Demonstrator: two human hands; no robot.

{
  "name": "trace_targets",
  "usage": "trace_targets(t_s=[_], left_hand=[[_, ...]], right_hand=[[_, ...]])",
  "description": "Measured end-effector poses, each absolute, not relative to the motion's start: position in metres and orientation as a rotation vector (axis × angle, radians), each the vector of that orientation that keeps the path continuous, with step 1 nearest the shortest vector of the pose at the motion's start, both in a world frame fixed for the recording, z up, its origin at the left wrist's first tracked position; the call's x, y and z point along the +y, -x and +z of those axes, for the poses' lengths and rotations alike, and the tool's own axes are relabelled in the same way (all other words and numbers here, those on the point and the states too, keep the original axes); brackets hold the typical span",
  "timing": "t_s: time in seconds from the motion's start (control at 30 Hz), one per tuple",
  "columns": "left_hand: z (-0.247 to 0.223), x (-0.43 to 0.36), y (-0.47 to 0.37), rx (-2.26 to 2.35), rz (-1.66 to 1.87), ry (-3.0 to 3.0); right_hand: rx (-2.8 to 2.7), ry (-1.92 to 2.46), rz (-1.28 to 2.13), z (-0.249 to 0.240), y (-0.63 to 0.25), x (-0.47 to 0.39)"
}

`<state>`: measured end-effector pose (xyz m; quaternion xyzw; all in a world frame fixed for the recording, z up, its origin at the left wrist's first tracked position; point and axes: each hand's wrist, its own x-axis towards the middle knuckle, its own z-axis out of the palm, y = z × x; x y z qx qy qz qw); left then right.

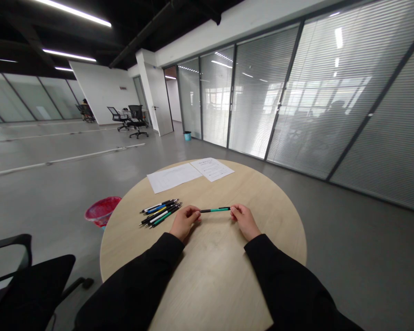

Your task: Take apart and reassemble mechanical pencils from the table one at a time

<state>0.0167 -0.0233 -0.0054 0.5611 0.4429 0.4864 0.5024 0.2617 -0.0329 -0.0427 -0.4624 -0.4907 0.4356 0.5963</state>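
Note:
A green and black pen (215,210) is stretched level between my two hands, just above the round wooden table (214,257). My left hand (185,221) pinches its black end, and my right hand (244,221) pinches the other end, near the clip. Left of my left hand lies a loose pile of several pens (160,213) in black, white, blue, yellow and green.
Two sheets of paper, one blank-looking (174,178) and one with writing (213,169), lie at the table's far side. A red-lined bin (102,210) stands left of the table, and a black chair (31,285) is at the lower left.

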Motion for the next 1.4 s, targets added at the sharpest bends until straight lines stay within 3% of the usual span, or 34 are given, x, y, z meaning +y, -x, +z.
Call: trace_targets(t_s=[1.4], left_hand=[[-0.01,-0.024,-0.017,1.09,1.11,-1.606]], right_hand=[[-1.065,1.074,1.11,-0.033,-0.258,-0.037]])
